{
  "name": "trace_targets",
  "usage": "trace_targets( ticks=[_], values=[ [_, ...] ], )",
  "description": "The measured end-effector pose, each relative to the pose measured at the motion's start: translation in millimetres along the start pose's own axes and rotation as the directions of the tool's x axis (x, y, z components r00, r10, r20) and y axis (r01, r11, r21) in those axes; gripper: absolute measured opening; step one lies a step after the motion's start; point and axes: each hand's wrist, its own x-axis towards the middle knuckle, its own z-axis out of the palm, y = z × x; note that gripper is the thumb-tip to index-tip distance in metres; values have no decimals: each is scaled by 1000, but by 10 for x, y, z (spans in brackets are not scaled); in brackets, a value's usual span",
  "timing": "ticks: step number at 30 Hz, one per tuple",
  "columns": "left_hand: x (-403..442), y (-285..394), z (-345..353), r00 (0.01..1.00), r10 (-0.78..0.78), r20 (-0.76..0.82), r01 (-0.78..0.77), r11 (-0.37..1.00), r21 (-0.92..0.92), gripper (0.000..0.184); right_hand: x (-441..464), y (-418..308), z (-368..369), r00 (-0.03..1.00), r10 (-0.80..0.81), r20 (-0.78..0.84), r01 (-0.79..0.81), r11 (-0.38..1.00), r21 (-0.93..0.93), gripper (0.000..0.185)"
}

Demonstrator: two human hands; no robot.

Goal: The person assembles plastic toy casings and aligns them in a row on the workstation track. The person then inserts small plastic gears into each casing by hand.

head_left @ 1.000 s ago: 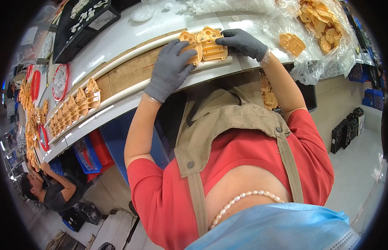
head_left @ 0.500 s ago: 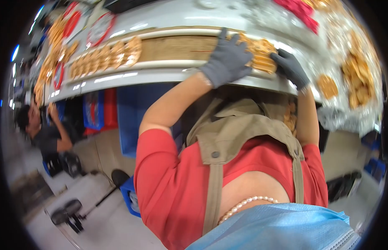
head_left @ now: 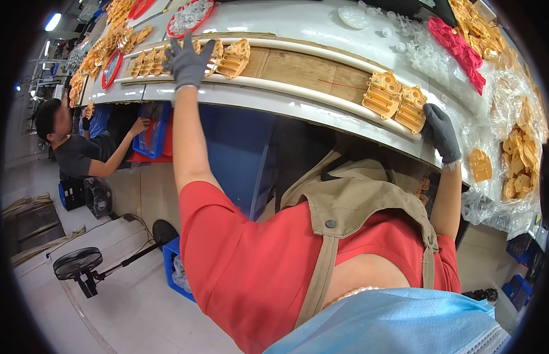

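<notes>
A: So the parts (head_left: 381, 94) are plastic?
B: Look it, kinda glossy. Board (head_left: 286, 68) seems matt wood.
A: Gloves (head_left: 444, 135)?
B: Matt knit cloth. Apron (head_left: 369, 197)'s dull cloth too. Film (head_left: 493, 212) looks like crinkly, shiny plastic.

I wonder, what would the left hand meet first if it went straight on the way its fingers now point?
Most likely the red tray of white pieces, just beyond the fingers of the left hand; its height is hard to judge, so it might pass above.
</notes>
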Motion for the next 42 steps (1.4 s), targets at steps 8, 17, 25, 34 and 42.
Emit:
trace_targets(
  ticks=[8, 17, 25, 34, 42],
  values=[
    [-181, 77, -5, 953, -21, 302, 65, 988, -139, 93, -52, -33, 73, 993, -16, -118, -1, 990, -143, 32],
    [-934, 1470, -704, 926, 116, 360, -70, 988, -139, 91, -35, 40, 77, 986, -63, -154, 33, 981, -192, 57],
    [-1226, 1745, -820, 945, 253, 207, -218, 960, -175, 91, -84, -5, 113, 842, -448, -302, 107, 686, -720, 65],
    [-1627, 2442, -1131, 526, 848, -67, -787, 455, -416, 75, -101, -46, 683, 674, -713, 196, 278, -1, -960, 62],
    [-1712, 2572, -1191, 626, 774, 94, -696, 609, -381, 83, -114, -75, 768, 767, -591, 251, 254, -79, -964, 65]
  ],
)
